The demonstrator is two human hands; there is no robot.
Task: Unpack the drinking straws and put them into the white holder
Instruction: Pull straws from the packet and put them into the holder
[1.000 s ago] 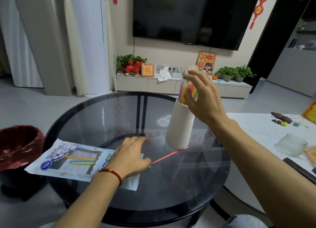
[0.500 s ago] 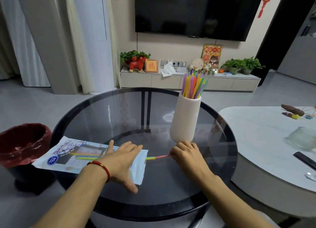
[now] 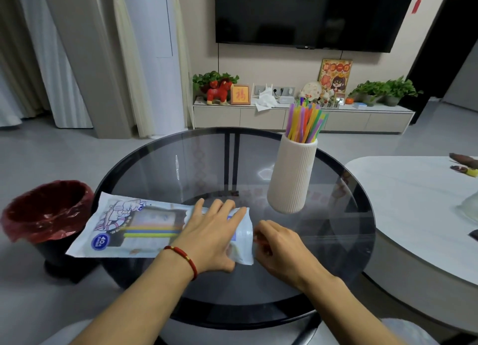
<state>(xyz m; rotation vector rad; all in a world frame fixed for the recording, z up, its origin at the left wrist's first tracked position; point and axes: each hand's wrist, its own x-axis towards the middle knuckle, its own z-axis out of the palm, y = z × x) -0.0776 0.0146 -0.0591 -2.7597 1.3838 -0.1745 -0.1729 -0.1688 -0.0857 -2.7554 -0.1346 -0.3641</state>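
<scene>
Surface: round dark glass table (image 3: 297,288) with a black rim, in a living room with grey floor.
Left hand (image 3: 209,238): laid flat, palm down, on the open right end of the straw packet (image 3: 144,231); fingers slightly spread, thumb tucked at the packet's near edge; red cord bracelet (image 3: 185,256) on the wrist.
Right hand (image 3: 282,246): just beside the packet's open mouth, knuckles up, fingers curled inward; fingertips hidden, so cannot tell whether pinched on a straw or merely closed.
Packet: flat on the table's left part, left end overhanging the rim; blue and white print, a round "40" badge near the left corner.
Straws in packet (image 3: 150,232): a yellow, a blue and a green one seen through the clear window, lying lengthwise.
White holder (image 3: 293,176): ribbed, upright, beyond the right hand and apart from both hands.
Straws in holder (image 3: 305,122): a mixed bunch, pink, yellow, orange, green, purple, fanned out above the rim.
Bin (image 3: 44,215): on the floor left of the table, lined with a red bag.
Side table (image 3: 419,210): white, at the right, near the glass one.
Far wall: low cabinet (image 3: 302,117) with plants and ornaments, dark television (image 3: 310,13) above.
</scene>
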